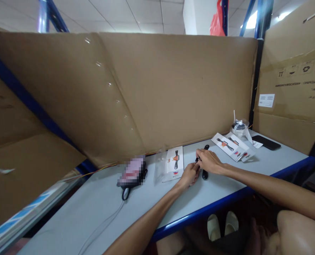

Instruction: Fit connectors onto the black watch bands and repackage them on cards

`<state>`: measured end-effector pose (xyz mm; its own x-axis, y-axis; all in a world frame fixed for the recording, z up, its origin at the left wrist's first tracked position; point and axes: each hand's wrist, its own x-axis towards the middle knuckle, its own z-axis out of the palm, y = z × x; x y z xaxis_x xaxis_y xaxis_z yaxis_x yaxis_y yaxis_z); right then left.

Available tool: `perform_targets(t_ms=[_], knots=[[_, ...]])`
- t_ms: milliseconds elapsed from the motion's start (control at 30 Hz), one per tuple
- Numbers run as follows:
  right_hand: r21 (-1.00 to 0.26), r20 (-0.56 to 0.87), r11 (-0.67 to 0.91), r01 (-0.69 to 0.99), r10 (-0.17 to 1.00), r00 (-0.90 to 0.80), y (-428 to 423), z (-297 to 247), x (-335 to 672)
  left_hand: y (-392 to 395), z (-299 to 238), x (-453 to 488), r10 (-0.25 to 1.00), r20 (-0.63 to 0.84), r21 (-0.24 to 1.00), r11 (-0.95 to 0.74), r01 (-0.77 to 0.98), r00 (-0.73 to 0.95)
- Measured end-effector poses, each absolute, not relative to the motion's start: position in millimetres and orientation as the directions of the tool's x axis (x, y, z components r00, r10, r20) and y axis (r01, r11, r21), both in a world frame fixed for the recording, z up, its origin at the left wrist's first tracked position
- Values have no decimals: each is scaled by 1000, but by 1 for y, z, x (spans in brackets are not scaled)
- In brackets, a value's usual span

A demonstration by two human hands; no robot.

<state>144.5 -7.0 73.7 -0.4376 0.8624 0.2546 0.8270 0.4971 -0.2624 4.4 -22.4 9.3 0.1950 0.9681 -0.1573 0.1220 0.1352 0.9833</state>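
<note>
Black tool [205,174] at grey table [75,212], ends showing beyond right hand [210,161], whose bent fingers cover its middle. Left hand [191,175], fingers curled, meets right fingertips there; cannot tell what either pinches. Printed package [179,156] left of hands, two similar packages [226,146] right.

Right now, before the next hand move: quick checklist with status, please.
1. Both hands at the black-handled tool: ok, left hand and right hand meet around its middle.
2. Tool's middle visible: not ok, the hands cover it.
3. Firm grip: cannot tell, the fingers hide any contact.
4. Left box free of the left wrist: cannot tell, they lie very close.
5. White cable apart from the left forearm: ok, bare tabletop shows between.
6. Phone apart from both hands: ok, at the table's right end.
</note>
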Motion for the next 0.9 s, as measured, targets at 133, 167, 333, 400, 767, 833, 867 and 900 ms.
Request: perform_targets(t_ms=[133, 167, 333, 400, 767, 833, 867, 900], knots=[[-317, 222, 447, 836, 893, -393, -5, 74, 144, -21, 8, 3, 965, -156, 985, 136, 108, 210], [-325, 226, 450, 831, 891, -394, -5, 74, 144, -21, 8, 3, 963, -156, 985, 137, 103, 218], [-358, 251, 440, 824, 895, -369, -4, 74, 143, -23, 12, 2, 960, -174, 984, 159, 85, 218], [-391, 238, 388, 835, 919, -315, -2, 73, 141, -24, 13, 3, 962, -184, 982, 169, 86, 203], [-191, 273, 609, 770, 787, -554, 2, 80, 145, -21, 12, 1, 959, -201, 979, 192, 63, 200], [-149, 271, 664, 732, 740, -616, 5, 85, 148, -21, 15, 1, 954, -213, 977, 210, 37, 209], [-146, 282, 670, 728, 734, -618, 8, 88, 150, -22, 17, 0, 952, -221, 975, 221, 23, 212], [-159, 298, 657, 737, 744, -598, 11, 90, 153, -23, 19, 0, 950, -229, 972, 233, 9, 214]])
